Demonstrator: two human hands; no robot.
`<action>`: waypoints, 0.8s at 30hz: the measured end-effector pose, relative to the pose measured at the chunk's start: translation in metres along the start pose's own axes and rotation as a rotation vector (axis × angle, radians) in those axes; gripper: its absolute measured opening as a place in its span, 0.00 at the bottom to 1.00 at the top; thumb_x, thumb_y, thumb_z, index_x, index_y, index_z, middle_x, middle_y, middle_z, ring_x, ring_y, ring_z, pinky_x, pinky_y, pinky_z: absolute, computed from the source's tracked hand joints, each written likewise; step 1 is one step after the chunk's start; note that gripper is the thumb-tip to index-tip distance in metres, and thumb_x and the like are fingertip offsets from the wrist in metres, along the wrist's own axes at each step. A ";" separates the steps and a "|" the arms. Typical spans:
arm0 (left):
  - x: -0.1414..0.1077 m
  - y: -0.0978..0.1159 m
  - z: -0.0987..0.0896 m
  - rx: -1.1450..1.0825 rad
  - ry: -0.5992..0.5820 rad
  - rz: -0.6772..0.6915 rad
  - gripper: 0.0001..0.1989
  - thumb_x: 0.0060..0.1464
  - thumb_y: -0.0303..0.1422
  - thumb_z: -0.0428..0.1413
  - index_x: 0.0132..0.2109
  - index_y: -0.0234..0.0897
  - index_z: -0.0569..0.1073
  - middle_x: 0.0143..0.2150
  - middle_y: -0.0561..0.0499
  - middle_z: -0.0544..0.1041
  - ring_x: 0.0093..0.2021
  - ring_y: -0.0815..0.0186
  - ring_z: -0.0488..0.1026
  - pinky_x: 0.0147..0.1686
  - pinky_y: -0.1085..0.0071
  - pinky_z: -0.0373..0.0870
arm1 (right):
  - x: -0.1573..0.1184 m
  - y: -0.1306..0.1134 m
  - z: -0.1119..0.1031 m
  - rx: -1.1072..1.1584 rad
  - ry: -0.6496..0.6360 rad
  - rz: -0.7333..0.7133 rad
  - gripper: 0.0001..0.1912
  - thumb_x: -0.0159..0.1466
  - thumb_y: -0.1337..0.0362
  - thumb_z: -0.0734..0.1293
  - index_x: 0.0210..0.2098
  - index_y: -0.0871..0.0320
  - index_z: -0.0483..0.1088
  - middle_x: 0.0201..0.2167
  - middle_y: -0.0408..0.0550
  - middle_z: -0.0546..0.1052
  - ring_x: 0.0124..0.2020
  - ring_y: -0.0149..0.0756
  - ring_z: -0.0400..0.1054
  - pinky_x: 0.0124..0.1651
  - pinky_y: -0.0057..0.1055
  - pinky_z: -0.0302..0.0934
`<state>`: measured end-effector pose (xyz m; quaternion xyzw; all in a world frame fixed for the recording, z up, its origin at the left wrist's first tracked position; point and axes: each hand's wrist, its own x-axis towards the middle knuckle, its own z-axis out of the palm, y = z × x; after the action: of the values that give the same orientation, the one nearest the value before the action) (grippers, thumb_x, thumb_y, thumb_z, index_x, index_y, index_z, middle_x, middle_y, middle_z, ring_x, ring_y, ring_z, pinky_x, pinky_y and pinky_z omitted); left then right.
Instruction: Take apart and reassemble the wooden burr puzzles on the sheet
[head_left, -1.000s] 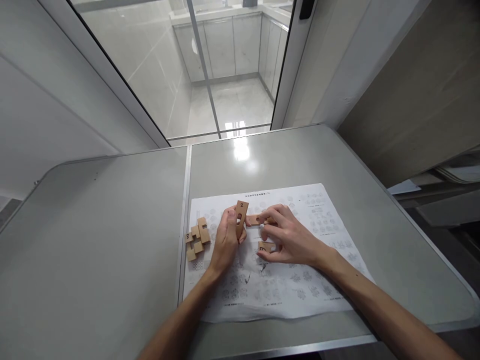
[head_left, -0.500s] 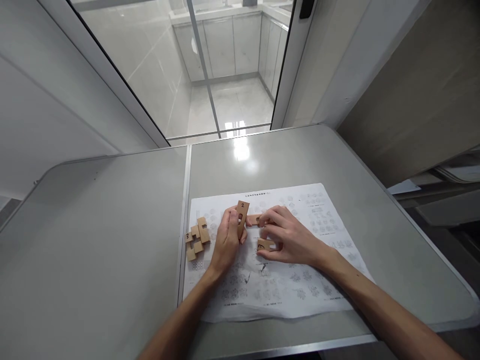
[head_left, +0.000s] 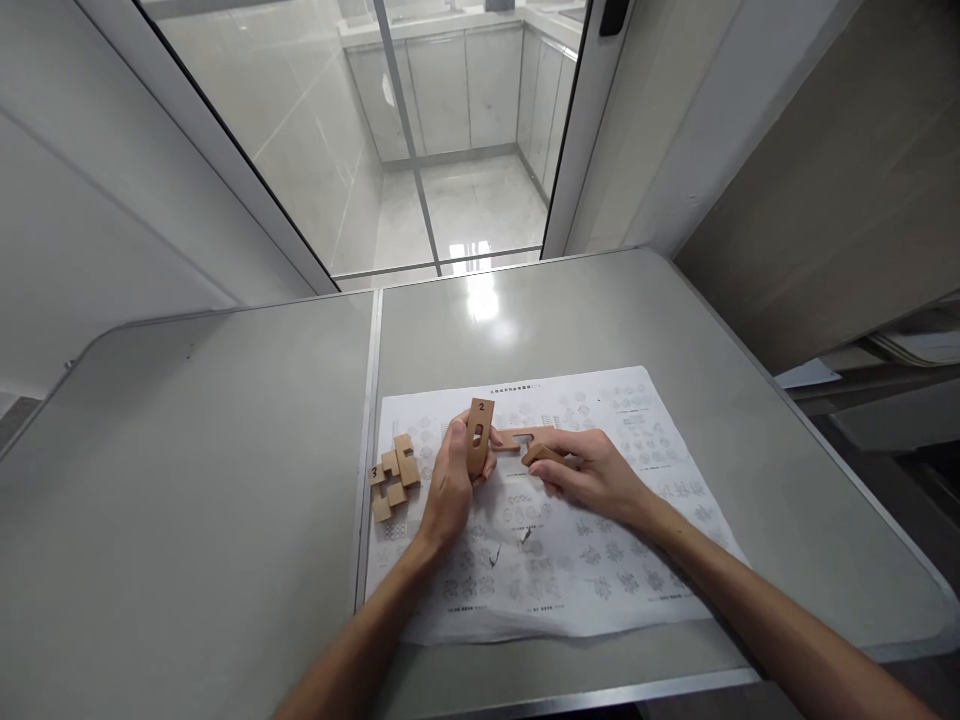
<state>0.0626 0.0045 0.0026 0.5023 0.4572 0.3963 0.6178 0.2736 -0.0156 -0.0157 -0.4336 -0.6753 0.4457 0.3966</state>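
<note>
My left hand (head_left: 450,485) is closed around a wooden puzzle piece (head_left: 481,412) marked 2, which stands tilted with its slot facing me. A second, notched wooden bar (head_left: 513,437) lies crosswise just right of it, its left end by my left fingertips. My right hand (head_left: 600,472) pinches another wooden puzzle piece (head_left: 551,455) between thumb and fingers, close below the notch of that bar. Part of this piece is hidden by the fingers. Left of my left hand, several notched wooden pieces (head_left: 405,465), one marked 3, lie bunched together.
Under my hands a printed sheet (head_left: 622,600) with rows of small diagrams covers part of the grey table (head_left: 262,480). A metal seam (head_left: 373,370) runs across the tabletop along the sheet's left side. Beyond the far edge stands a glass door (head_left: 480,210).
My right hand has turned the piece it holds and brought it up against the notched bar, whose notch now shows. The piece marked 2 has shifted slightly left and become more upright.
</note>
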 end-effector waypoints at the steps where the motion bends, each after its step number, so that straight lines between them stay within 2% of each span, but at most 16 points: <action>1: 0.000 -0.001 0.000 -0.001 -0.007 0.000 0.28 0.75 0.57 0.40 0.46 0.40 0.72 0.35 0.50 0.71 0.28 0.66 0.61 0.30 0.68 0.60 | 0.000 0.000 0.000 0.002 0.010 0.035 0.19 0.75 0.47 0.66 0.36 0.55 0.74 0.25 0.41 0.73 0.22 0.32 0.61 0.27 0.31 0.58; 5: 0.002 -0.003 -0.002 -0.009 -0.057 -0.010 0.20 0.75 0.48 0.44 0.47 0.40 0.73 0.32 0.53 0.66 0.33 0.63 0.62 0.39 0.67 0.63 | 0.000 -0.001 0.001 -0.047 0.061 0.126 0.17 0.78 0.49 0.62 0.42 0.55 0.72 0.25 0.38 0.65 0.24 0.32 0.56 0.28 0.31 0.54; 9: 0.002 -0.004 -0.002 0.006 -0.125 0.024 0.11 0.73 0.37 0.50 0.54 0.40 0.72 0.35 0.52 0.68 0.39 0.62 0.67 0.50 0.66 0.67 | 0.002 -0.006 0.000 0.102 0.018 0.166 0.18 0.79 0.48 0.61 0.42 0.55 0.69 0.27 0.39 0.65 0.26 0.32 0.56 0.30 0.31 0.55; 12: 0.000 -0.005 0.000 0.068 -0.141 0.067 0.17 0.72 0.36 0.53 0.63 0.40 0.70 0.42 0.49 0.74 0.45 0.59 0.72 0.56 0.62 0.69 | 0.004 -0.012 -0.002 0.277 -0.088 0.232 0.21 0.78 0.45 0.62 0.39 0.55 0.68 0.23 0.37 0.64 0.21 0.29 0.53 0.26 0.30 0.51; 15: -0.003 -0.009 0.003 0.106 -0.159 0.099 0.24 0.72 0.36 0.54 0.70 0.41 0.66 0.53 0.45 0.77 0.52 0.57 0.75 0.62 0.59 0.70 | 0.005 -0.015 -0.003 0.328 -0.130 0.269 0.24 0.76 0.42 0.63 0.36 0.55 0.67 0.23 0.37 0.67 0.18 0.26 0.51 0.23 0.30 0.49; 19: -0.004 -0.014 0.006 0.122 -0.202 0.166 0.24 0.73 0.34 0.53 0.72 0.42 0.65 0.67 0.42 0.73 0.69 0.53 0.69 0.73 0.54 0.62 | 0.005 -0.014 -0.002 0.272 -0.121 0.277 0.27 0.75 0.40 0.64 0.32 0.55 0.64 0.21 0.37 0.66 0.20 0.27 0.52 0.24 0.29 0.48; 24: -0.005 -0.015 0.006 0.138 -0.237 0.211 0.24 0.75 0.34 0.50 0.74 0.45 0.63 0.72 0.42 0.70 0.73 0.53 0.67 0.76 0.50 0.60 | 0.006 -0.015 0.000 0.241 -0.116 0.287 0.27 0.75 0.40 0.64 0.31 0.54 0.63 0.23 0.37 0.64 0.22 0.29 0.53 0.27 0.31 0.51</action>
<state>0.0675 -0.0040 -0.0111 0.6320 0.3518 0.3647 0.5864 0.2686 -0.0131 -0.0006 -0.4483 -0.5703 0.5995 0.3383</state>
